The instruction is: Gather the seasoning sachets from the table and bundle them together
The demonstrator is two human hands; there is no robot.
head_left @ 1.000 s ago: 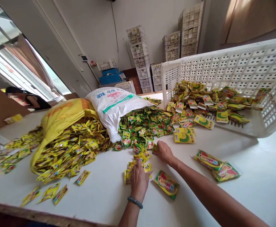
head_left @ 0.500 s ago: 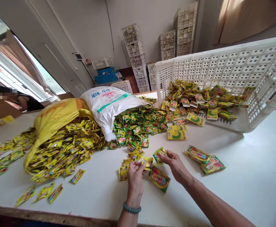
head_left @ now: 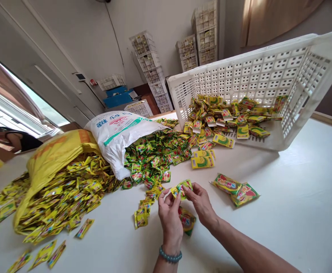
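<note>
My left hand (head_left: 169, 210) pinches a small yellow packet (head_left: 174, 192) above the white table. Against it, my right hand (head_left: 201, 201) holds a small green packet (head_left: 185, 187), and the two packets overlap. Below the hands lies a larger flat TWINS packet (head_left: 187, 221), partly covered by my left hand. Several small yellow packets (head_left: 141, 217) form a row left of my hands. To the right, two larger packets (head_left: 244, 193) overlap on the table. Flat yellow boxes (head_left: 202, 162) lie beyond my right hand.
A yellow sack (head_left: 58, 149) spills yellow packets, and a white sack (head_left: 120, 131) spills green ones. At the right, a tipped white crate (head_left: 240, 72) holds yellow boxes. Stacked crates (head_left: 151, 72) stand by the wall. A person in black (head_left: 26, 141) is at the far left.
My hands have come together, bringing the green packet onto the yellow one. The view has shifted, so the sacks and crate appear further left.
</note>
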